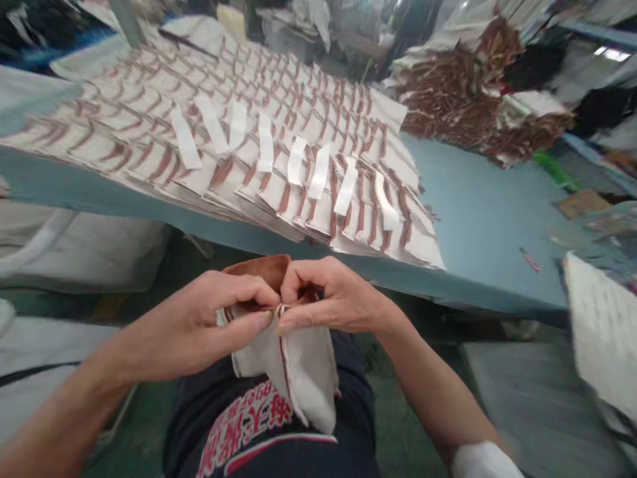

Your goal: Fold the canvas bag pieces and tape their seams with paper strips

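Both hands meet close to my chest over a small white fabric piece with a brown lining and brown edge. My left hand pinches its top edge from the left with thumb and fingers closed. My right hand pinches the same edge from the right, fingers curled. The white part of the piece hangs down over my dark printed shirt.
A blue table stands ahead. Rows of several overlapping white and brown fabric pieces with white strips on them cover its left and middle. A heap of similar pieces lies at the back right. A white stack sits at the right edge.
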### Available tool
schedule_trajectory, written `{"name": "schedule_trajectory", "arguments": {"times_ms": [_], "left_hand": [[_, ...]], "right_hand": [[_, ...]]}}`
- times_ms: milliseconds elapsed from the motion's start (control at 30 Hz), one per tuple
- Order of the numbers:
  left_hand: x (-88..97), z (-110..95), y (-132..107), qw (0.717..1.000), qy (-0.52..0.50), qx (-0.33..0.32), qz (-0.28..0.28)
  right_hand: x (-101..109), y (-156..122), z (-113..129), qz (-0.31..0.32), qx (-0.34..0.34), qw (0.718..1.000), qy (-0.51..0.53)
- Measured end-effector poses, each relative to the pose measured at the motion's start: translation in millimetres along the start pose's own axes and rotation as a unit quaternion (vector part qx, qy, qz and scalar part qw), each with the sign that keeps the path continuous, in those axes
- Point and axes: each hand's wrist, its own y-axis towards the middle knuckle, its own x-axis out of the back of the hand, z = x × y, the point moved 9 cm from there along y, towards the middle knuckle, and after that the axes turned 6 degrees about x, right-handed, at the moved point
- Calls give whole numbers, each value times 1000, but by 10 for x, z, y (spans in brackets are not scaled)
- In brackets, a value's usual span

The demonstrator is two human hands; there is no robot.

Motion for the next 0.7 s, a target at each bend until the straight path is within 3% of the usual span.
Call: {"name": "schedule_trajectory", "arguments": {"times_ms": [167,400,533,700], "left_hand": [[-83,-64,25,1000,-17,10,6],[-120,73,32,994,-78,70,11],[-155,151,33,986,-135,98,13],[-150,181,24,987,-134,88,-2]], "right_hand": [[-24,-13,-70,-2,-7,1000,10],[-36,-52,-169,21,-50,997,47],[-22,-54,-140,28,-45,997,54],[0,-52,-46,19,-14,1000,-3]]}}
